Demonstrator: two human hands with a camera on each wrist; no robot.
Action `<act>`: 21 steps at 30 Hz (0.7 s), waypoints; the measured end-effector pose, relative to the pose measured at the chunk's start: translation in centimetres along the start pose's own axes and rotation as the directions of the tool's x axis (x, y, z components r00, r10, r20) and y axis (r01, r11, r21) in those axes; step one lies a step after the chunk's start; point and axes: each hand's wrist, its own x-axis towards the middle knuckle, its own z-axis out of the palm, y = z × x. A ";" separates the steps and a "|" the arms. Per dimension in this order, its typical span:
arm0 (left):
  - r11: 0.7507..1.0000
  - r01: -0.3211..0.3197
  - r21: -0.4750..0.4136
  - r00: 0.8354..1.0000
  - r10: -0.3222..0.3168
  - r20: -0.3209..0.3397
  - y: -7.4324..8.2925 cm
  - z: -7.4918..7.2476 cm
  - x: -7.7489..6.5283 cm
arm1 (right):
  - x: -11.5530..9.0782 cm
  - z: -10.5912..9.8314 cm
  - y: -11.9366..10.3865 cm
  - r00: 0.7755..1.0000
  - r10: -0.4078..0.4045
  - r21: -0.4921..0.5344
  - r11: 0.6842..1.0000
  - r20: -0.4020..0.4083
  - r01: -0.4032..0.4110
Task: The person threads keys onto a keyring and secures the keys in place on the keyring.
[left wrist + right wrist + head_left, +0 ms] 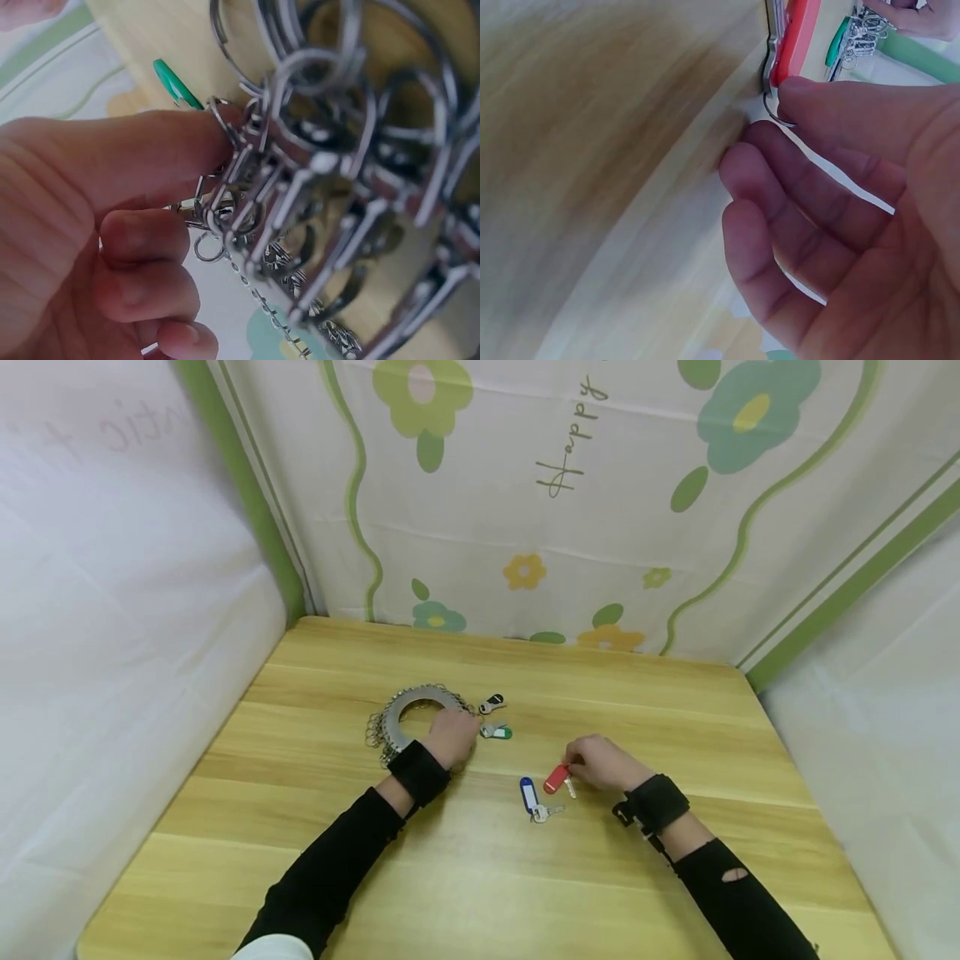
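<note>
My left hand (pixel 452 737) is at the right side of a grey metal ring (pixel 392 727) hung with many small wire clips. In the left wrist view its thumb and bent forefinger pinch one of these metal clips (pixel 244 169) at the edge. The right hand (pixel 603 762) pinches the thin split ring (pixel 776 114) of a red key tag (pixel 556 778) between thumb and fingertip, the other fingers loosely bent. A silver key (pixel 571 788) hangs from that same ring, beside the tag.
Close to the metal ring's right side lie a black-tagged key (pixel 492 702) and a green-tagged key (pixel 502 733). A blue key tag (pixel 529 795) with its key lies left of the red one. White patterned cloth (pixel 480 527) walls the wooden table (pixel 465 893) at the back and sides.
</note>
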 end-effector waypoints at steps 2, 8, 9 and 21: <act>1.000 -0.001 0.012 1.000 0.001 -0.005 0.1 -0.1 0.0 | 0.0 0.0 0.1 1.000 0.006 0.009 1.000 -0.005 -0.006; 0.998 -0.025 0.051 0.999 0.026 -0.019 0.1 -0.3 -0.2 | -0.1 0.1 0.3 1.000 0.023 0.012 1.000 -0.008 -0.023; 0.998 -0.027 0.052 0.999 0.028 -0.018 0.1 -0.3 -0.2 | -0.1 0.0 0.3 1.000 0.030 0.014 0.999 -0.009 -0.030; 1.000 0.015 -0.025 0.997 -0.017 -0.080 0.7 0.1 -0.9 | -0.3 -0.4 -0.4 0.995 0.063 0.107 0.993 -0.077 -0.054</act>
